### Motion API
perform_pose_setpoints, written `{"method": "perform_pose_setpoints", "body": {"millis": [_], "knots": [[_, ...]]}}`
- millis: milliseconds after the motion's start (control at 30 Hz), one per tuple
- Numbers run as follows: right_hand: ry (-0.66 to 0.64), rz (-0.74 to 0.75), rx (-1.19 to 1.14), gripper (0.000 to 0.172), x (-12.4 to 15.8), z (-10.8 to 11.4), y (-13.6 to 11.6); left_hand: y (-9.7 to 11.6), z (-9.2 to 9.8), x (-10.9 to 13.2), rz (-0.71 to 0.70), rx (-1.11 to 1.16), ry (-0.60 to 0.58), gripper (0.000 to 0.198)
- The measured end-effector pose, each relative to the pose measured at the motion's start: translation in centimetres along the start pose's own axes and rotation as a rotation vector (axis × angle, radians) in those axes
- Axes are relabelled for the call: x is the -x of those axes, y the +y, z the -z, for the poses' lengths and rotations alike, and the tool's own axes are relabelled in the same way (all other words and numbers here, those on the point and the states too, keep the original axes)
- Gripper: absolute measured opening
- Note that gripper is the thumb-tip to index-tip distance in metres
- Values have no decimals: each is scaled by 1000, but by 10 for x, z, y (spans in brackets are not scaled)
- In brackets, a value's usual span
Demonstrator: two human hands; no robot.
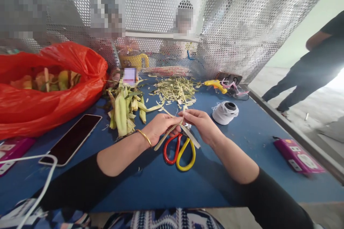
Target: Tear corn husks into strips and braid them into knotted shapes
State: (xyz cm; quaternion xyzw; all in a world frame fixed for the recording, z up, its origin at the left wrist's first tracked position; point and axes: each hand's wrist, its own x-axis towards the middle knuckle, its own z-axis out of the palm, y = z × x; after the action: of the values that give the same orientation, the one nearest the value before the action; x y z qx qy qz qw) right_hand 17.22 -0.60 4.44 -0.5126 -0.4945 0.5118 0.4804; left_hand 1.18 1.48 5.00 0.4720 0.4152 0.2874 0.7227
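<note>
My left hand [158, 127] and my right hand [200, 123] meet over the blue table [242, 157], both pinching thin pale strips of corn husk [176, 128] that cross between them. A gold bangle circles my left wrist. Directly under the hands lie scissors [179, 152] with one red and one yellow handle loop. To the left of my left hand sits a pile of green corn husks [125, 111]. Behind the hands is a heap of shredded husk strips [176, 89].
A red plastic bag [51, 86] of husks fills the left. A phone [72, 137] with a white cable lies near it. A spool of white thread [225, 112], a yellow glue gun [216, 85] and purple power strips [297, 155] lie about. A perforated metal screen stands behind, with people beyond.
</note>
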Motion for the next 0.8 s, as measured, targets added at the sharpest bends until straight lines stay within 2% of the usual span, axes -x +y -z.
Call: {"method": "perform_pose_setpoints", "body": {"millis": [133,267,333,433,500,533,567,600,667,700,800], "knots": [[109,24,-22,26,0,-6,8,-5,-2,-1,-1,-71,-5,20],[221,165,177,26,-6,-3,13,-2,-1,-2,25,-6,45,15],[393,335,330,36,-6,5,9,2,-1,-2,47,81,95,17],[789,757,633,53,1,21,-3,7,2,-2,81,211,119,27],[966,1006,787,58,9,28,-12,9,3,-3,72,272,119,33],[950,1058,832,50,12,28,-15,9,3,-4,55,295,115,35],[851,1044,870,38,15,26,-16,8,4,-4,35,314,110,36],[681,963,898,28,15,22,-15,7,3,-4,9,325,102,37],[326,661,880,32,13,11,-8,4,2,-3,-48,325,81,38],[217,509,826,33,10,5,-4,2,0,-2,-83,316,68,37],[55,202,576,36,3,-9,9,-3,-5,0,-198,279,18,32]]}}
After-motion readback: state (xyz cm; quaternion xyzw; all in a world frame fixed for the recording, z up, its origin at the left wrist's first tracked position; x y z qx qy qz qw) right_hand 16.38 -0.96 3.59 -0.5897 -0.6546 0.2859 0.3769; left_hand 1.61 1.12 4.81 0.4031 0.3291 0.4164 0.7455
